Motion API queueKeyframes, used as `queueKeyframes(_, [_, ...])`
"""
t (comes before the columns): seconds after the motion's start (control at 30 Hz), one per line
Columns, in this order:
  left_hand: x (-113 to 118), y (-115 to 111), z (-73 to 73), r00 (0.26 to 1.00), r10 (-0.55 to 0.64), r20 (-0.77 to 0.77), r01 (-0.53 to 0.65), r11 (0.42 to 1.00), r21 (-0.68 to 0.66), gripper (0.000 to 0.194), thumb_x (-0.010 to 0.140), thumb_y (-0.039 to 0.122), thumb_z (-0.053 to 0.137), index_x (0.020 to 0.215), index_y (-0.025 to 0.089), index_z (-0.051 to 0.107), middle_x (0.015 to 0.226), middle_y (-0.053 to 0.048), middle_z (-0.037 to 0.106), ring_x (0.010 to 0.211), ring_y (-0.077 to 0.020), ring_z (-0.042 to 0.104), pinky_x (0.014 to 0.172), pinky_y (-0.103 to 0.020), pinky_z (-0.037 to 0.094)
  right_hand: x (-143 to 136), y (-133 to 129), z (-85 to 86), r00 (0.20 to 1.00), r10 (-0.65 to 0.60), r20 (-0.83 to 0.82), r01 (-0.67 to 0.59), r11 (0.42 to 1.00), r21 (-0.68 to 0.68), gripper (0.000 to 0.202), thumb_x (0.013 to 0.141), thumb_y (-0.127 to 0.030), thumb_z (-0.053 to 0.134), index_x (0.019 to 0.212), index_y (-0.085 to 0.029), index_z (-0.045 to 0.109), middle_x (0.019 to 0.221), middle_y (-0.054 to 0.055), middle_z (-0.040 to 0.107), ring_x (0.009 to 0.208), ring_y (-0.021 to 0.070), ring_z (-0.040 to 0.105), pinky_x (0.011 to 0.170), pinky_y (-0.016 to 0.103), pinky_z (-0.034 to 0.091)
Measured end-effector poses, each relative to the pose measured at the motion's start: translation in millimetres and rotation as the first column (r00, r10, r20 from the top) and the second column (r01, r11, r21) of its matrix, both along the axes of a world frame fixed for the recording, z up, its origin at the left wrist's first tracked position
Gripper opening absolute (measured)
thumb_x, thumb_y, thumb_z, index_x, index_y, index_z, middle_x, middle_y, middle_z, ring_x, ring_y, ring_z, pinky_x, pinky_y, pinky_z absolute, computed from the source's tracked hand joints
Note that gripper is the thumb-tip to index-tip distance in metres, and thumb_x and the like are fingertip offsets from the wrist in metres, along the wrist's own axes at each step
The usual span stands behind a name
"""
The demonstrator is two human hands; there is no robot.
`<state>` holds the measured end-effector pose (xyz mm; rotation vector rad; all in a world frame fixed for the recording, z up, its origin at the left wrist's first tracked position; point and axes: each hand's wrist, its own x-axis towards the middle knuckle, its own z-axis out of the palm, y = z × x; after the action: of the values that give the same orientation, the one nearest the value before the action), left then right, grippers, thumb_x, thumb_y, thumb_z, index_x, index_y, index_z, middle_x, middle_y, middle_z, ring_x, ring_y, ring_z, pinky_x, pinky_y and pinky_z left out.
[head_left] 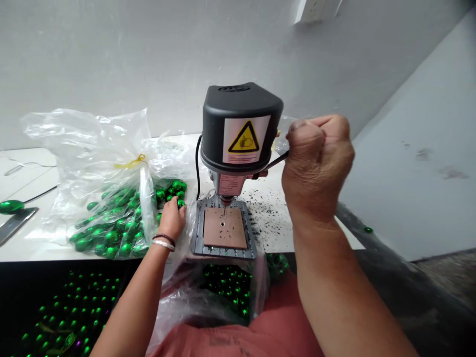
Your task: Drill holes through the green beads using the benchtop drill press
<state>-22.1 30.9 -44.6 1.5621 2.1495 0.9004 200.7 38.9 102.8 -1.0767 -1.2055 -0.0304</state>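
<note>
My right hand [318, 161] is wrapped round the black feed lever [278, 159] of a small bench drill press [240, 119]. Reaching into the mouth of a clear plastic bag [92, 134], my left hand [173, 216] is at a heap of shiny green balls [174, 188]; its fingertips are partly hidden among them, so I cannot make out whether one is held. Below the drill bit [224, 210] lies a flat brown board [226, 235] with a small hole, on the slotted grey base plate [199, 243]. No ball sits under the bit.
Dark shavings [269, 218] litter the white table [35, 248] around the base. At the left are a phone [17, 225] and a green ball [12, 206] on a thin dark rod. More green balls [226, 285] lie in plastic below the table edge. A wall stands behind.
</note>
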Motion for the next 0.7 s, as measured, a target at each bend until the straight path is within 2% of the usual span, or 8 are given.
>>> queueKeyframes(0.07, [-2.4, -3.5, 11.2, 0.874, -0.02, 0.486, -0.014, 0.998, 0.067, 0.039, 0.078, 0.03, 0.055, 0.113, 0.015, 0.051, 0.1, -0.011, 0.06, 0.088, -0.0216, 0.061, 0.071, -0.03, 0.049, -0.4, -0.3, 0.0, 1.0, 0.002, 0.001, -0.002, 1.0, 0.003, 0.025, 0.084, -0.035, 0.043, 0.07, -0.013, 0.044, 0.06, -0.007, 0.041, 0.056, 0.0012, 0.036, 0.057, 0.017, 0.031])
queueKeyframes(0.13, [-0.4, -10.7, 22.5, 0.518, -0.089, 0.851, 0.047, 0.996, 0.075, 0.036, 0.075, 0.033, 0.058, 0.107, 0.018, 0.052, 0.093, -0.006, 0.06, 0.078, -0.0172, 0.062, 0.061, -0.025, 0.047, -0.5, -0.5, 0.0, 1.0, 0.01, -0.007, -0.01, 1.0, 0.011, 0.025, 0.083, -0.034, 0.043, 0.07, -0.014, 0.044, 0.06, -0.006, 0.042, 0.056, 0.0009, 0.037, 0.057, 0.017, 0.031])
queueKeyframes(0.2, [5.4, -18.9, 30.2, 0.21, -0.099, 0.973, 0.133, 0.988, 0.072, 0.033, 0.071, 0.028, 0.063, 0.101, 0.017, 0.055, 0.092, -0.006, 0.06, 0.078, -0.0162, 0.062, 0.057, -0.021, 0.045, -0.2, -1.0, -0.1, 1.0, 0.019, -0.013, -0.018, 1.0, 0.019, 0.025, 0.083, -0.034, 0.044, 0.07, -0.014, 0.043, 0.06, -0.006, 0.042, 0.055, 0.0007, 0.036, 0.057, 0.017, 0.032])
queueKeyframes(0.27, [13.5, -25.1, 32.7, 0.094, -0.073, 0.993, 0.189, 0.98, 0.055, 0.035, 0.066, 0.022, 0.066, 0.1, 0.015, 0.057, 0.091, -0.006, 0.061, 0.079, -0.0166, 0.062, 0.056, -0.02, 0.044, 0.3, -1.8, -0.4, 1.0, 0.026, -0.013, -0.026, 0.999, 0.023, 0.024, 0.083, -0.035, 0.045, 0.07, -0.014, 0.043, 0.061, -0.006, 0.042, 0.056, 0.0006, 0.036, 0.056, 0.016, 0.032])
queueKeyframes(0.37, [27.2, -28.7, 29.5, 0.206, -0.048, 0.977, 0.229, 0.973, 0.0, 0.046, 0.063, 0.02, 0.069, 0.108, 0.015, 0.056, 0.086, -0.006, 0.063, 0.074, -0.0153, 0.062, 0.053, -0.019, 0.043, 1.2, -2.8, -1.1, 0.999, 0.039, -0.009, -0.038, 0.999, 0.023, 0.024, 0.083, -0.035, 0.045, 0.071, -0.014, 0.044, 0.06, -0.006, 0.041, 0.055, 0.0006, 0.035, 0.055, 0.016, 0.031])
queueKeyframes(0.5, [43.1, -26.4, 22.9, 0.608, -0.141, 0.782, 0.288, 0.956, -0.052, 0.044, 0.063, 0.024, 0.07, 0.105, 0.013, 0.061, 0.074, -0.001, 0.063, 0.058, -0.0089, 0.055, 0.053, -0.019, 0.041, 1.8, -2.7, -1.7, 0.998, 0.061, -0.005, -0.061, 0.998, 0.032, 0.024, 0.084, -0.035, 0.044, 0.071, -0.014, 0.044, 0.06, -0.006, 0.041, 0.056, 0.0004, 0.036, 0.056, 0.016, 0.032])
queueKeyframes(0.57, [48.4, -24.0, 19.9, 0.75, -0.195, 0.632, 0.323, 0.942, -0.092, 0.04, 0.064, 0.026, 0.068, 0.102, 0.013, 0.065, 0.068, 0.0, 0.063, 0.052, -0.0076, 0.05, 0.052, -0.02, 0.04, 2.5, -2.5, -2.1, 0.997, 0.077, -0.003, -0.077, 0.996, 0.038, 0.024, 0.083, -0.035, 0.044, 0.071, -0.014, 0.044, 0.061, -0.006, 0.042, 0.057, 0.0002, 0.037, 0.057, 0.016, 0.033])
queueKeyframes(0.7, [54.5, -17.9, 12.4, 0.852, -0.24, 0.466, 0.344, 0.926, -0.154, 0.044, 0.066, 0.029, 0.064, 0.108, 0.017, 0.064, 0.073, 0.0, 0.066, 0.052, -0.0099, 0.053, 0.051, -0.022, 0.04, 3.9, -3.8, -3.9, 0.995, 0.097, 0.003, -0.097, 0.995, 0.035, 0.024, 0.084, -0.037, 0.043, 0.072, -0.016, 0.042, 0.064, -0.005, 0.041, 0.057, 0.0006, 0.04, 0.056, 0.016, 0.036])
